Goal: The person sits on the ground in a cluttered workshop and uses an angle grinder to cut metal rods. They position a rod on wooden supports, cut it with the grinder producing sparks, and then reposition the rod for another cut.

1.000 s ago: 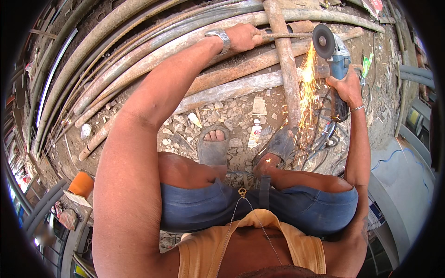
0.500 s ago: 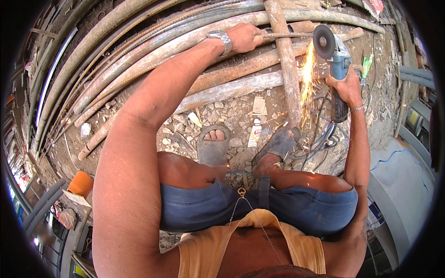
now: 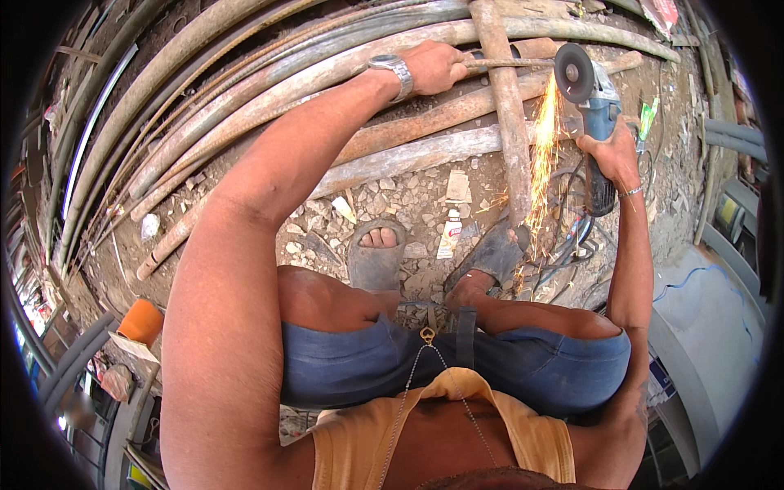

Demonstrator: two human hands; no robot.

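Note:
My left hand point(image 3: 434, 69) is closed round a thin ribbed steel bar point(image 3: 508, 62), which lies across a rusty cross pipe point(image 3: 508, 114) and points to the right. My right hand point(image 3: 611, 155) grips a blue angle grinder point(image 3: 602, 114) by its body. The grinder's dark disc point(image 3: 574, 73) meets the bar's right end. Orange sparks point(image 3: 542, 155) stream down from that contact, past the cross pipe toward my right foot. The palm side of both hands is hidden.
Several long pipes point(image 3: 408, 170) and bars lie beyond my feet on stony ground. Cables point(image 3: 563, 257) loop near my right sandal point(image 3: 494, 257). A small white bottle point(image 3: 449, 234) lies between my feet. An orange cup-like container point(image 3: 141, 321) is at the left, a grey panel point(image 3: 706, 318) at the right.
The sparks have shifted shape and no longer scatter over my right knee. The grinder, the disc and both hands have moved very slightly to the right.

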